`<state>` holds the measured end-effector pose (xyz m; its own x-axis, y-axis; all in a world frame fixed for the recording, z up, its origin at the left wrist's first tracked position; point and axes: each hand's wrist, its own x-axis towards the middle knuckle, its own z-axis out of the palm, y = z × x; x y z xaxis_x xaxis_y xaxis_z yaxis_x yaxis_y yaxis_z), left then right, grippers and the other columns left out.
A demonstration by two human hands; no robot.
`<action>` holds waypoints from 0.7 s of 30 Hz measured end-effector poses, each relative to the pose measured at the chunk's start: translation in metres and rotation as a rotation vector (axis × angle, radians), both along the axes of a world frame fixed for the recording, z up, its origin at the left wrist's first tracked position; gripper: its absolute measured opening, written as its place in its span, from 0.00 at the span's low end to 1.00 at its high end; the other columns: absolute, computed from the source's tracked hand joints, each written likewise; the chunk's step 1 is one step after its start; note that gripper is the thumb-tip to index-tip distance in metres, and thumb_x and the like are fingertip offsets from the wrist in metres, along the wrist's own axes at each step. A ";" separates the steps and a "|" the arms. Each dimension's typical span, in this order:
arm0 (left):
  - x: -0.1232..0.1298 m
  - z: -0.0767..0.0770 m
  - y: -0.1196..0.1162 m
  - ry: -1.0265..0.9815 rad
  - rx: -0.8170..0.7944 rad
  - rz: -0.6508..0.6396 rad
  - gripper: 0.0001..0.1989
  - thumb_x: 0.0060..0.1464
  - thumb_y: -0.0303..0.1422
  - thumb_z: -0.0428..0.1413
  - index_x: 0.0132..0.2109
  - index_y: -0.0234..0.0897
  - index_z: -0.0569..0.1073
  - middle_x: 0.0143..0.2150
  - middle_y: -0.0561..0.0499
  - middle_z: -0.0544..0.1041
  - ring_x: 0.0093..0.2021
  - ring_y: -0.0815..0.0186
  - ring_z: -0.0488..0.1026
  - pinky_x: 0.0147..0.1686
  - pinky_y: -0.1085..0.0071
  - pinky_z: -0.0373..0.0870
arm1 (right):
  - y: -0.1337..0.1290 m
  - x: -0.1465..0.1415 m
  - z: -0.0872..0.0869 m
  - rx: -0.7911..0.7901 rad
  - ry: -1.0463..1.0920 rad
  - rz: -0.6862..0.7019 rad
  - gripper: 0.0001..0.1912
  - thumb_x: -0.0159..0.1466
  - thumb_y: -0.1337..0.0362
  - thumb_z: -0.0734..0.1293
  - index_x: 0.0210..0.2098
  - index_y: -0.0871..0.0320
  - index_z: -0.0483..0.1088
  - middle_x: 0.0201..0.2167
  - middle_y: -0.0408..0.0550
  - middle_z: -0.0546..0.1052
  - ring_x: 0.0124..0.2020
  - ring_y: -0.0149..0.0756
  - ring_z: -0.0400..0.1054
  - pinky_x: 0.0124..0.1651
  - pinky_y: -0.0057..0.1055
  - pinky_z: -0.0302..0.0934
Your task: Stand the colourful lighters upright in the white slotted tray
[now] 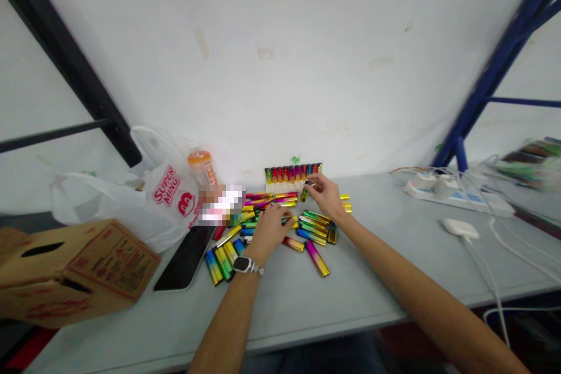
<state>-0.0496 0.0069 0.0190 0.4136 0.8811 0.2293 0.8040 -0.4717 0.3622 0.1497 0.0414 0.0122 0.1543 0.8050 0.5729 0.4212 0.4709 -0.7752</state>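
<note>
My right hand (324, 193) pinches a shiny green-gold lighter (304, 194) between thumb and fingertips, just in front of a white rack (284, 187). In that rack stands a row of metallic red, purple and blue lighters (291, 173), upright and side by side. My left hand (272, 228), with a watch (242, 265) on its wrist, reaches over the loose pile, its fingers curled around a greenish lighter (286, 220) that is mostly hidden. Around both hands lie several gradient-coloured lighters (312, 228), and one pink-gold lighter (318, 258) lies apart nearer the front.
On the left are a cardboard box (100, 263), a white plastic bag (153, 204), a black phone or tablet (186, 260) and an orange drink bottle (201, 165). A power strip (460, 197) and a white charger (460, 228) with cables occupy the right. A wall stands behind the table (350, 292).
</note>
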 end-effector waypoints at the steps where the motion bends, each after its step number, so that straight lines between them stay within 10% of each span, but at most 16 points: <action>1: -0.001 0.000 0.000 0.011 -0.003 -0.005 0.09 0.61 0.35 0.55 0.43 0.39 0.78 0.49 0.44 0.77 0.54 0.53 0.70 0.52 0.58 0.65 | 0.008 0.003 0.001 0.021 -0.037 -0.006 0.12 0.61 0.58 0.67 0.43 0.56 0.72 0.34 0.46 0.79 0.27 0.33 0.69 0.35 0.31 0.63; 10: -0.004 0.002 0.003 0.010 -0.056 0.029 0.09 0.60 0.33 0.55 0.45 0.42 0.79 0.50 0.47 0.79 0.55 0.53 0.70 0.55 0.56 0.62 | 0.081 0.013 0.012 0.028 -0.351 -0.020 0.05 0.60 0.65 0.66 0.34 0.58 0.73 0.28 0.45 0.78 0.29 0.34 0.68 0.37 0.30 0.60; 21: -0.004 0.000 0.016 -0.027 -0.094 0.025 0.09 0.53 0.36 0.62 0.42 0.40 0.80 0.46 0.46 0.80 0.51 0.50 0.72 0.53 0.53 0.62 | 0.105 0.023 0.013 -0.045 -0.501 0.050 0.08 0.59 0.68 0.66 0.37 0.60 0.76 0.31 0.45 0.73 0.32 0.35 0.66 0.43 0.32 0.61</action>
